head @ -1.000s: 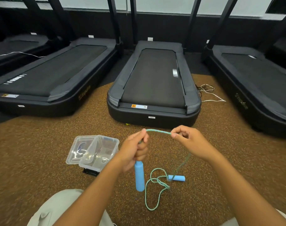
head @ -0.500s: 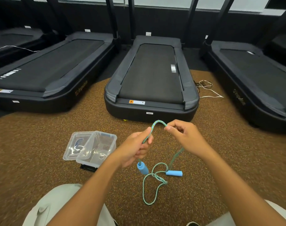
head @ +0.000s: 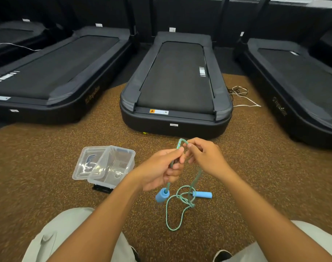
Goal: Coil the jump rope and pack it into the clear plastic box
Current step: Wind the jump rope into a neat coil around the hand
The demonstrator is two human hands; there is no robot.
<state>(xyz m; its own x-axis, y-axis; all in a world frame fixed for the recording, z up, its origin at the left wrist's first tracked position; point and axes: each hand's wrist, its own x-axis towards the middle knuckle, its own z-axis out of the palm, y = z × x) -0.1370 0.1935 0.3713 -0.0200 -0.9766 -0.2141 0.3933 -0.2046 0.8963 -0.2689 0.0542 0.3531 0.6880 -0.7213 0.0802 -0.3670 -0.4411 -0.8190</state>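
A teal jump rope (head: 177, 214) with two blue foam handles is partly lifted off the floor. My left hand (head: 161, 169) grips the rope just above one blue handle (head: 162, 195), which dangles below the fist. My right hand (head: 203, 156) pinches the rope beside it, and a tight fold of rope (head: 181, 142) sticks up between the two hands. The other blue handle (head: 202, 194) lies on the floor with tangled loops of rope. The clear plastic box (head: 112, 165) stands open on the floor to the left of my hands, apart from them.
The box's clear lid (head: 85, 163) lies flat against its left side, and a black clip (head: 102, 188) shows at its front. Three black treadmills (head: 176, 87) line the far side of the brown speckled floor. Loose cables (head: 240, 95) lie at the right. My knees are at the bottom.
My hands have come together, narrowing the stretch of rope between them into a tight upright fold. The handle under my left hand has swung up to hang at a slant.
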